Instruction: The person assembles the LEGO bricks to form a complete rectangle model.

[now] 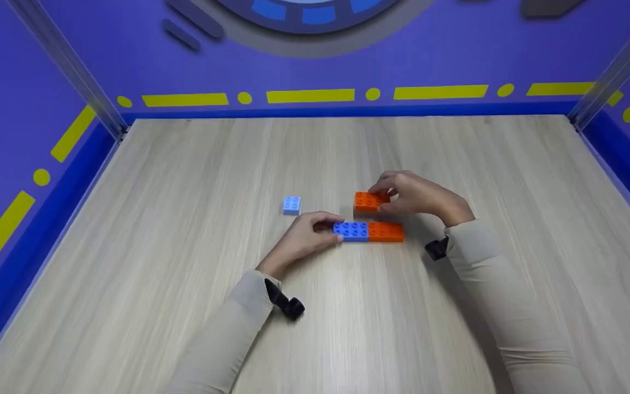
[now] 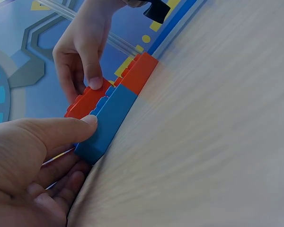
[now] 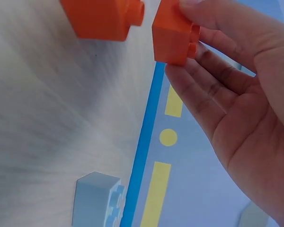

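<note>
My left hand (image 1: 305, 236) pinches the left end of a blue toy brick (image 1: 354, 232), with the thumb on its near side, as the left wrist view shows. End to end with that brick, on its right, lies an orange brick (image 1: 387, 232). Just behind this row, my right hand (image 1: 418, 194) grips a second orange brick (image 1: 366, 202) by its right end, thumb in front and fingers behind. In the right wrist view this held brick (image 3: 171, 40) appears between thumb and fingertips, studs toward the palm.
A small light blue brick (image 1: 291, 204) stands on the wooden tabletop (image 1: 211, 191), behind and left of my left hand. Blue-purple panels with yellow marks (image 1: 310, 96) wall the table at the back and sides. A black strap mount (image 1: 290, 307) sits on my left wrist.
</note>
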`<action>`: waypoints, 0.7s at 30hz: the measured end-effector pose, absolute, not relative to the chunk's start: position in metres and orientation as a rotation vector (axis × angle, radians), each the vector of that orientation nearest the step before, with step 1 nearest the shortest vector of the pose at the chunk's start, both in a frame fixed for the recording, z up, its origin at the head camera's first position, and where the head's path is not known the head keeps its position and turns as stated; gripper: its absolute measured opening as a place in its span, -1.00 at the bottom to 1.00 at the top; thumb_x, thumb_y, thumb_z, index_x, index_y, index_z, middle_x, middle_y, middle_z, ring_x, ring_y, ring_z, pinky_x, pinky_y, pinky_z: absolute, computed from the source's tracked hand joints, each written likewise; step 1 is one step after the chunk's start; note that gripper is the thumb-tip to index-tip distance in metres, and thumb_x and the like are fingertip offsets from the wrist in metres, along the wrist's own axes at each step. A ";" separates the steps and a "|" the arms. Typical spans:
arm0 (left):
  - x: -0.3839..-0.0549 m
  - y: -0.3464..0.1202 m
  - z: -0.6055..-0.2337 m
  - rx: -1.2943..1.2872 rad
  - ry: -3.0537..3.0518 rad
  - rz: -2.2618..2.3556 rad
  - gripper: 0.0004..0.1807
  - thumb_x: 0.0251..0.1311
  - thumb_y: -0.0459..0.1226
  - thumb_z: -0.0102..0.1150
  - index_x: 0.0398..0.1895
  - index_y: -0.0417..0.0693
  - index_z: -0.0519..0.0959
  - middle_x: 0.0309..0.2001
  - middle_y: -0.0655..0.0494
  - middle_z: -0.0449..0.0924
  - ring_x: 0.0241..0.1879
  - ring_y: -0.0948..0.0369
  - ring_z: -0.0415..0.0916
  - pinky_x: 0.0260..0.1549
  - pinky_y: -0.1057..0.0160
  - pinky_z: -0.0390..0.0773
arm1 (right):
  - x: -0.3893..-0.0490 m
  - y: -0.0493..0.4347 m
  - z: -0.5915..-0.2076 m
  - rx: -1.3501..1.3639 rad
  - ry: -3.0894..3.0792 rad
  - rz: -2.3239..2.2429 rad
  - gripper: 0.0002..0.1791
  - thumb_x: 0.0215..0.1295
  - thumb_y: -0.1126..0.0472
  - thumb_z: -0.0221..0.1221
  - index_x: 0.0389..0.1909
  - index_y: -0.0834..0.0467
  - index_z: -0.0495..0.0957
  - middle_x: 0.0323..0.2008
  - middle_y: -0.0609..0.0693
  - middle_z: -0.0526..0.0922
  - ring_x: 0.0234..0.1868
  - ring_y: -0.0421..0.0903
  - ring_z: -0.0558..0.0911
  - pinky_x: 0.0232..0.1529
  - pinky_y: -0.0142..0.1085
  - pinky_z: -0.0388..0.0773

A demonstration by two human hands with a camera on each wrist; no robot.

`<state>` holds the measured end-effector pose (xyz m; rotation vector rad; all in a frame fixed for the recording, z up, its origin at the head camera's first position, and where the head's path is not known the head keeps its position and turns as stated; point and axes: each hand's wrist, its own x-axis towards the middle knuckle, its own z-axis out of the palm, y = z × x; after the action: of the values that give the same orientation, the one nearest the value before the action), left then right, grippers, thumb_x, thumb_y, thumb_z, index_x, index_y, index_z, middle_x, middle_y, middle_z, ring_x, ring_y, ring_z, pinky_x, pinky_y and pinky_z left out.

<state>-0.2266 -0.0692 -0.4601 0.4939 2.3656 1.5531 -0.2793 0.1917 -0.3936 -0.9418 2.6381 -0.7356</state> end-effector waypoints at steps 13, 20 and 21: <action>-0.229 -0.069 -0.464 0.495 2.371 1.544 -0.58 0.07 -0.32 0.34 0.06 -0.08 0.62 0.11 -0.02 0.59 0.14 0.10 0.48 0.20 0.11 0.41 | -0.270 0.195 -0.391 -0.970 2.617 -0.730 -0.63 0.15 0.28 0.30 0.01 0.20 0.63 -0.06 0.07 0.61 -0.03 0.03 0.60 0.03 -0.06 0.59; -0.228 -0.069 -0.463 0.495 2.372 1.542 -0.59 0.08 -0.30 0.34 0.06 -0.07 0.62 0.11 0.00 0.59 0.14 0.13 0.48 0.19 0.14 0.42 | -0.264 0.192 -0.389 -0.929 2.596 -0.715 -0.63 0.17 0.26 0.30 0.03 0.19 0.63 -0.05 0.07 0.60 -0.02 0.03 0.61 0.03 -0.07 0.59; -0.229 -0.069 -0.463 0.496 2.372 1.540 -0.59 0.08 -0.30 0.34 0.06 -0.07 0.62 0.11 0.01 0.59 0.14 0.13 0.47 0.20 0.14 0.41 | -0.264 0.192 -0.390 -0.930 2.594 -0.711 -0.64 0.17 0.27 0.30 0.02 0.19 0.63 -0.05 0.07 0.60 -0.02 0.02 0.61 0.03 -0.07 0.59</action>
<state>-0.2285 -0.0693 -0.4631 0.4956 2.3723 1.5401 -0.2635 0.1922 -0.3896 -0.9301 2.5938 -0.7114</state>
